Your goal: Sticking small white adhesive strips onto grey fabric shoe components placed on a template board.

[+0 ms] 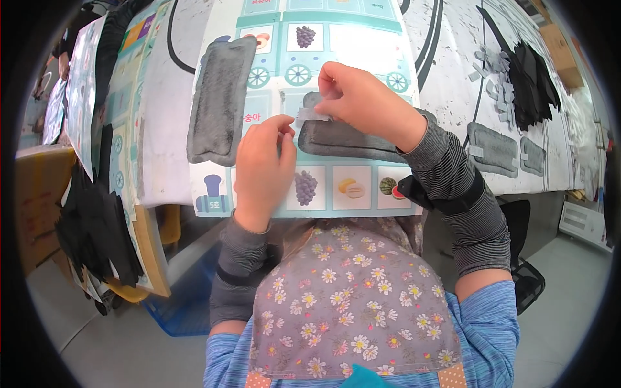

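- Pinching a pale strip (306, 115) in the right hand (369, 103), over the upper left of a grey pad (349, 139).
- Curling the left hand (262, 158) beside the strip, apart from the right; cannot tell whether gripping its end.
- Showing beneath: a fruit-picture board (323, 212).

Left side: a bundle of black strips (97, 226) hangs near a large brown carton (44, 204), with a blue plastic crate (184, 307) lower down, partly hidden, and a yellow seat (171, 225) above it. Right side: black chair (530, 284), partly hidden, on grey floor (559, 336); white slatted unit (585, 225) beyond it; tan cardboard box (561, 55) at upper right.
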Demonstrator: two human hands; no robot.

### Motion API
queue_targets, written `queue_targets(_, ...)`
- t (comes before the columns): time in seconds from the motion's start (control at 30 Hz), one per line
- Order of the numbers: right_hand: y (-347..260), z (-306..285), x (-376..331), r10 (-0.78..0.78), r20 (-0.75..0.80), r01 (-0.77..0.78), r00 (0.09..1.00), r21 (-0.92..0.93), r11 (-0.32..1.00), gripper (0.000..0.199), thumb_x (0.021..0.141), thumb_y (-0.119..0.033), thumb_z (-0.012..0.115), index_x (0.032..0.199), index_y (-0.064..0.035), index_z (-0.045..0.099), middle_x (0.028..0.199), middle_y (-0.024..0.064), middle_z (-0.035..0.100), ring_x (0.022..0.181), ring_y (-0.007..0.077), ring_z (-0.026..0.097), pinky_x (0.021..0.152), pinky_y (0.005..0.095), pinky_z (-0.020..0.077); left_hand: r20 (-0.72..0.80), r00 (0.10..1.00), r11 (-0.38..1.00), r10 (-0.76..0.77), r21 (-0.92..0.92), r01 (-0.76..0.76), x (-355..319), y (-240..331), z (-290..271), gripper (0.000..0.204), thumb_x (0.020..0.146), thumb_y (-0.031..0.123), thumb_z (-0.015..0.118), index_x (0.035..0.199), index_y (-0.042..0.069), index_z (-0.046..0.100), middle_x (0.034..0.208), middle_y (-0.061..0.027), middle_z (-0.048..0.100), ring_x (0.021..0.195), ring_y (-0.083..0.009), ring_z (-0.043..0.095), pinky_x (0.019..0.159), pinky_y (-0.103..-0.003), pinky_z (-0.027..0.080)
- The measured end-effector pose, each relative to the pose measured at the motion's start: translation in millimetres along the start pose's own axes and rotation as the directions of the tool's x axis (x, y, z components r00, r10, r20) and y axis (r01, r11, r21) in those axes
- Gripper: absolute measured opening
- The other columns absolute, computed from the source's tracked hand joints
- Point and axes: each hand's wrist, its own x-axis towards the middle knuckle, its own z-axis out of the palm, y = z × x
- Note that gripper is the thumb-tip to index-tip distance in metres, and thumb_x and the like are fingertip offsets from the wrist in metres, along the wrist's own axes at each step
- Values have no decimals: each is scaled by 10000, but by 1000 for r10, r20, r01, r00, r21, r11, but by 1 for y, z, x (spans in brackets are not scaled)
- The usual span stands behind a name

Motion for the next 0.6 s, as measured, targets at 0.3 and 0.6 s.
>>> queue_targets(0.3,0,3,2,-14,-13,12,1000,-127,992,237,815,-87,710,919,-16,509,808,96,595,756,214,582,696,318,485,2,995,991,102,85,-102,4,-1,1,195,860,-7,567,1033,15,656,874,-102,630,796,-263,585,722,-364,459)
queue_targets(0.6,2,2,2,-60,3,59,998,-197,979,247,808,-87,711,921,-18,501,787,98,575,725,223,564,673,330,475,54,993,985,102,136,-108,4,-1,1,296,857,18,586,1131,53,692,869,-94,609,806,-251,576,720,-355,457)
